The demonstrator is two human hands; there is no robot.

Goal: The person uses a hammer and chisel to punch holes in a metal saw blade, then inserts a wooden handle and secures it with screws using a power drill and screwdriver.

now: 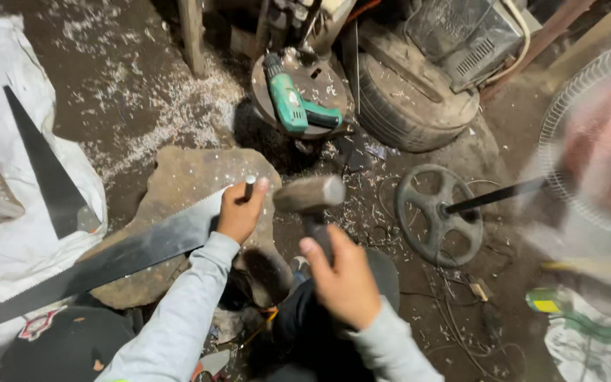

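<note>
Saw blades: two. A short dark triangular blade [47, 170] lies on the white sheet [8, 92] at far left; a long toothed saw blade [107, 263] runs from the lower left edge up across the flat stone [178, 184], its left end cut off by the frame.
Left hand [240, 212]: one, fingers clamped round a short metal punch [249, 185] held upright, its lower end hidden by the hand, at the right end of the long blade, over the stone.
Right hand [344, 279]: one, fingers wrapped tight round the handle of a hammer [310, 194]; the head is level with the punch top, just right of it, not touching. Head blurred.
Drills: one, a green power drill [295, 106], lying on a round metal disc [298, 88] above the hands.
Tyres: one, dark tyre [408, 102], right of the disc, upper part hidden under a grey box.
Wheels: one, spoked metal wheel [436, 212] with a dark rod through its hub, flat on the floor right of the hammer.
Fans: one, wire-guard fan [595, 155], at the right edge, blurred and cut off.
Open room: bare floor strewn with shavings at upper left; a narrow gap between hammer and wheel.
Hard to read: clutter at lower right, blurred.
</note>
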